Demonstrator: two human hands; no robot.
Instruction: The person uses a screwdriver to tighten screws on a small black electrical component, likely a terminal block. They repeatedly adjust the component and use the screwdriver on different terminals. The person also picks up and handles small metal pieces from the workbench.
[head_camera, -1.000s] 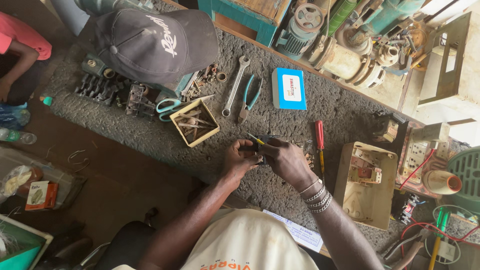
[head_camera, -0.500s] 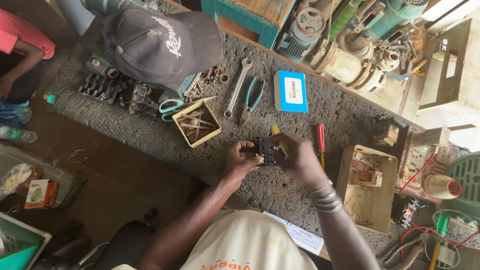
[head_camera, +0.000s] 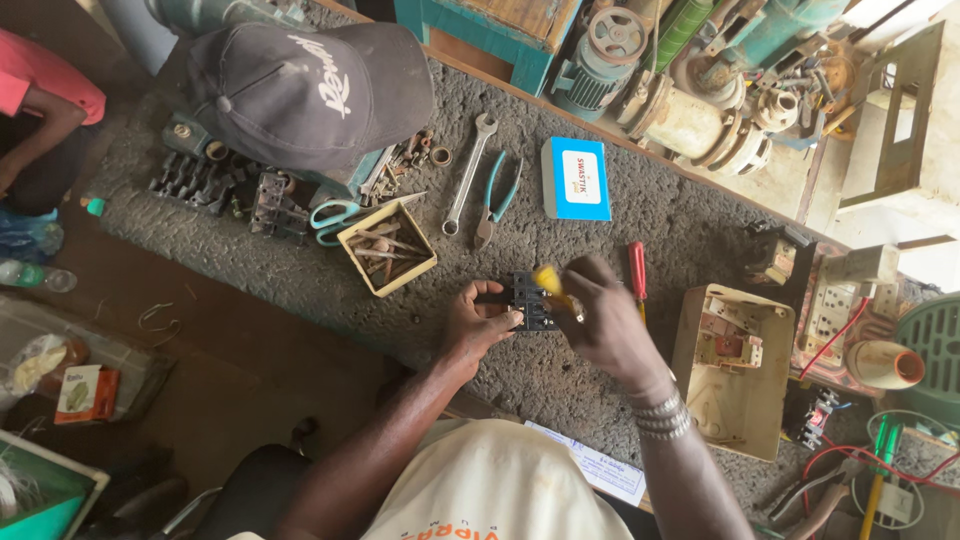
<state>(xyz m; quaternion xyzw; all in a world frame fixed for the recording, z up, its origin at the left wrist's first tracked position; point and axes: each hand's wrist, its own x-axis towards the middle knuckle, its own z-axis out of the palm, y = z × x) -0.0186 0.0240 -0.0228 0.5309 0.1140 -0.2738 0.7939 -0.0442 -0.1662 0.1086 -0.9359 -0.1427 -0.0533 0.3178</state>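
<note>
Black and blocky, the small electrical part (head_camera: 528, 300) sits at mid-frame just above the rough tabletop (head_camera: 600, 250), pinched in the left hand (head_camera: 478, 322). The right hand (head_camera: 600, 320) has its grip closed on a yellow-handled screwdriver (head_camera: 553, 285) — tip at the part, mid-screwing by the look of it. Steadiness matters next — a red screwdriver (head_camera: 637, 270) lies just beside.

The right hand (head_camera: 600, 320) has lifted from beside the left hand (head_camera: 480, 325) and now sets a yellow-handled screwdriver (head_camera: 555, 288) down onto the black block (head_camera: 530, 300). That block, earlier hidden between both hands, now shows at mid-frame.

Tool-strewn rough grey bench (head_camera: 600, 250)
</note>
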